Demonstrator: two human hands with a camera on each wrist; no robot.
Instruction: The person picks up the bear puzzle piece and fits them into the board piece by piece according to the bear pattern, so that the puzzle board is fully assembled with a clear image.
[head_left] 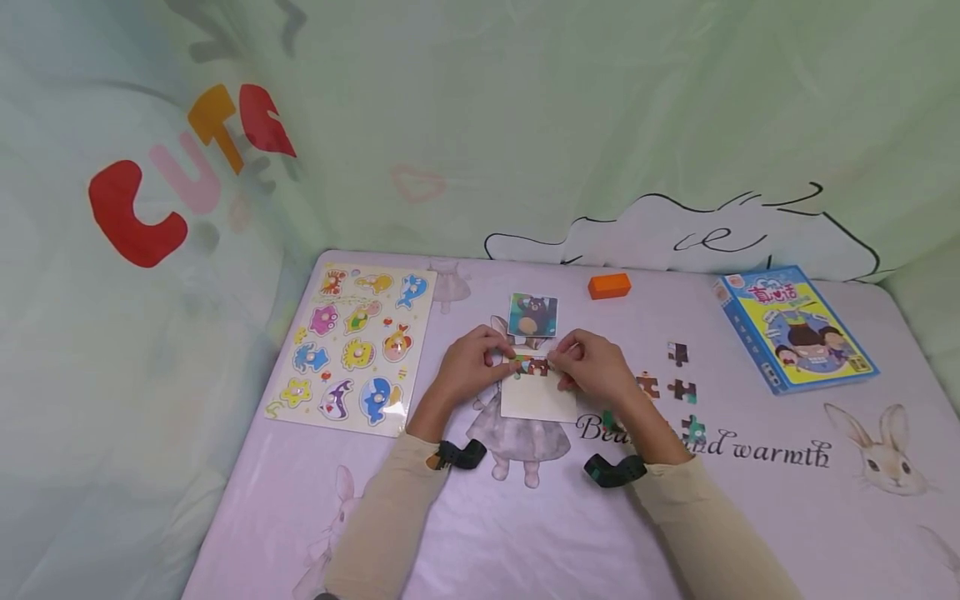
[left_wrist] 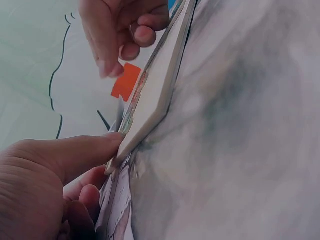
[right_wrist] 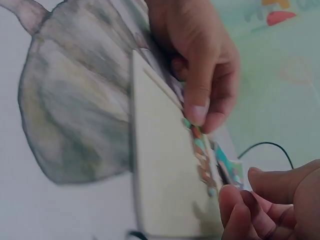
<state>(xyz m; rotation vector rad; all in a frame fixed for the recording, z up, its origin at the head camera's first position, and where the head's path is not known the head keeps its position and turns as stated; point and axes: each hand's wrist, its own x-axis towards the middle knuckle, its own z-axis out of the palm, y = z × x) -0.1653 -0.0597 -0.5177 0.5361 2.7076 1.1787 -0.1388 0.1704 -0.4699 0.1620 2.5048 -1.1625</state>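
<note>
A pale square puzzle board (head_left: 538,398) lies in front of the person. Along its far edge sit joined jigsaw pieces (head_left: 531,366) in brown, green and white. My left hand (head_left: 474,360) pinches the board's far left corner, its thumb on top by the green piece and its fingers curled at the side. My right hand (head_left: 596,367) is at the far right corner, thumb and forefinger close together by the brown piece; I cannot tell whether something is between them. A small bear picture card (head_left: 533,316) lies just beyond the board.
Several loose jigsaw pieces (head_left: 682,391) lie right of the board, some partly behind the right forearm. A sea-animal peg puzzle (head_left: 341,350) is at the left. An orange block (head_left: 609,287) stands at the back, and a blue and yellow box (head_left: 798,329) at the right.
</note>
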